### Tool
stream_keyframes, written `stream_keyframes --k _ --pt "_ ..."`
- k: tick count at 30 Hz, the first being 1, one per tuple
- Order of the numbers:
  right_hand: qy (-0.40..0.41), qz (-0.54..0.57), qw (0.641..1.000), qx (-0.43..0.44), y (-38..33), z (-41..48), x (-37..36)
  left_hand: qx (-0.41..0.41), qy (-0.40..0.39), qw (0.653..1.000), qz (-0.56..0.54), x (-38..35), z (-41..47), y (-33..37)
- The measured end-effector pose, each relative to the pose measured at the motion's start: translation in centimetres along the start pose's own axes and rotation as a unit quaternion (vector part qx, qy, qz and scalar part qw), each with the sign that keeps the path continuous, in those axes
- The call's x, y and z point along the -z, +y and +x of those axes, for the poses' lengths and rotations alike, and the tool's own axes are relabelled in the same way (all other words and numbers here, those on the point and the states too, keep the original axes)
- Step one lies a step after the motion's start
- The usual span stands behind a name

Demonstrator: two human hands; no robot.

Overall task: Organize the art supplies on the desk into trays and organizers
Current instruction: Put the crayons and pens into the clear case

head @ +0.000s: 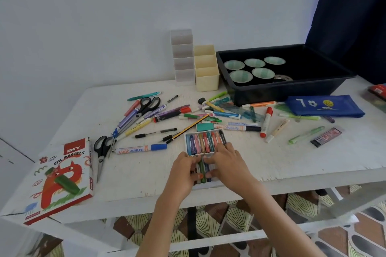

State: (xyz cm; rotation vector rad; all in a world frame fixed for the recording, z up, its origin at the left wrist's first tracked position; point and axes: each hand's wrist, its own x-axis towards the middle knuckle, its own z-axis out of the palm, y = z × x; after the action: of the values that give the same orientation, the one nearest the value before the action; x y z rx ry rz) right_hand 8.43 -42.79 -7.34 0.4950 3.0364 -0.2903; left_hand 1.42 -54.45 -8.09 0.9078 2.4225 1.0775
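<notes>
Oil pastels (pixel 203 170) – bunch at near edge of desk (pixel 146 173), just in front of white pastel tray (pixel 186 142) holding second row. Left hand (pixel 182 173) curls fingers and thumb round bunch from left; right hand (pixel 228 159) pinches it from right, fingertips touching tray's near rim. Scissors (pixel 149 103) and blue-capped marker (pixel 140 149) lie behind – black bin (pixel 292 87) far right, pastel box (pixel 60 179) left.

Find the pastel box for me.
In the head view, the pastel box lies at the table's front left corner, just left of the nearer scissors.
</notes>
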Motion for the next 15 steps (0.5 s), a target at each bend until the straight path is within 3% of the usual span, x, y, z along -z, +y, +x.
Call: stream_keyframes --k 9,15 --pt "0.030 0.008 1.000 0.004 -0.3 -1.0 -1.5 -0.024 -0.041 0.996 0.081 0.3 0.0 0.4" --pt "0.052 0.138 0.989 0.027 1.4 -1.3 -2.2 -0.020 -0.048 0.998 0.047 0.7 -0.5 0.6"
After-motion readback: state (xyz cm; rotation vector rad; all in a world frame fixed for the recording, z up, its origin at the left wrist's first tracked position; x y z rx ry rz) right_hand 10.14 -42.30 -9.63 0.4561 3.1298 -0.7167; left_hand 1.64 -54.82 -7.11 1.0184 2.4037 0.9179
